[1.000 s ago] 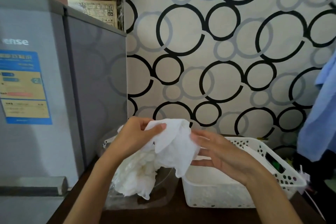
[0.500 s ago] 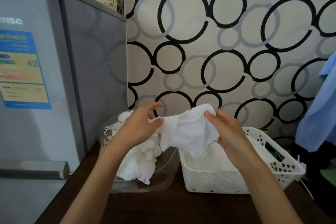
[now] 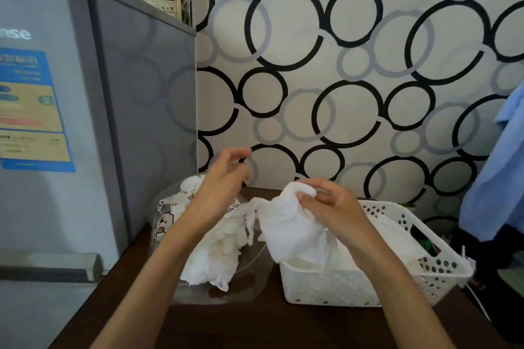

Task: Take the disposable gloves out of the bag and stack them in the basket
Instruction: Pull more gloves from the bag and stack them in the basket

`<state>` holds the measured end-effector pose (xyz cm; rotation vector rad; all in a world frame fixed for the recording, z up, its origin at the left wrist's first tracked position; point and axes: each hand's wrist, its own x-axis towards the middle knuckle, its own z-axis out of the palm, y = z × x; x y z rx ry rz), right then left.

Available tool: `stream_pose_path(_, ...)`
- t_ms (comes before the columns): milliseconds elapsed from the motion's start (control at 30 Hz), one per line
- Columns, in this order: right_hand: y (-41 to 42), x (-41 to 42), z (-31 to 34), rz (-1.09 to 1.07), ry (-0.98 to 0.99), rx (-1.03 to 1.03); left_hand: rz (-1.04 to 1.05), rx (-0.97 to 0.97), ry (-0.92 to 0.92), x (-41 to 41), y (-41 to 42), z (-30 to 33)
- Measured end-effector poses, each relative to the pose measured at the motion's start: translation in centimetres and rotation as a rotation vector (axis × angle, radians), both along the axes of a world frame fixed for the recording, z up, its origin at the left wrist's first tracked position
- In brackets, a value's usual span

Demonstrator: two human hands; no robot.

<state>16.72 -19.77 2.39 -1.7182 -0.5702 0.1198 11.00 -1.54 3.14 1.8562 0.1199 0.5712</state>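
A bunched white glove [image 3: 292,229] is pinched by the right hand [image 3: 330,212] above the basket [image 3: 397,283]; the left hand [image 3: 224,181] is loosely released over the bag [image 3: 198,238]; the film is judged light, limp, clingy; best gripped at the cuff.

You have a dark brown table [image 3: 269,326] filling the lower middle of the frame. On it, a clear plastic bag [image 3: 249,289] sits at centre-left. A white perforated basket [image 3: 340,286] stands just beside it at lower right.
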Motion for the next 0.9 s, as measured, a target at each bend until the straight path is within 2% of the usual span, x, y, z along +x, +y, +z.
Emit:
stream_pose_path(67, 0.6, -0.3, -0.2, 0.094, -0.003, -0.023, -0.232, 0.136, 0.172, -0.1, -0.4, -0.3)
stream_pose_path(133, 0.8, -0.4, -0.3, 0.12, -0.024, -0.033, -0.357, 0.221, 0.301, -0.1, -0.5, -0.7)
stream_pose_path(233, 0.1, 0.1, -0.1, 0.148, -0.033, -0.142, -0.261, 0.294, 0.288, -0.4, 0.0, -0.5)
stream_pose_path(333, -0.9, 0.5, 0.2, 0.129, -0.047, -0.256, -0.136, 0.261, 0.221, -0.3, 0.9, -0.4)
stream_pose_path(433, -1.7, 1.2, 0.3, 0.083, -0.001, -0.228, -0.087, 0.201, 0.17, -0.3, 0.8, -0.5)
stream_pose_path(567, -3.0, 2.0, 0.3, 0.045, 0.084, -0.252, -0.019, 0.215, 0.141, -0.3, 0.6, -0.5)
stream_pose_path(633, -3.3, 2.0, 0.5, 0.016, 0.055, -0.221, 0.045, 0.252, 0.126, -0.2, 0.7, -0.6)
stream_pose_path(700, -3.4, 1.7, 0.9, 0.039, -0.006, -0.182, 0.135, 0.331, 0.021, -0.3, 0.5, -0.4)
stream_pose_path(733, -3.3, 1.4, 1.2, 0.067, -0.036, -0.174, 0.111, 0.359, -0.064, -0.5, 0.2, -0.2)
stream_pose_path(800, -2.9, 0.8, 1.6, 0.126, -0.105, -0.202, -0.086, 0.365, -0.144, -1.0, -0.7, 0.3)
stream_pose_path(900, -2.6, -0.2, 2.2, 0.179, -0.207, -0.255, -0.323, 0.45, -0.014, -1.2, -1.4, 0.5)
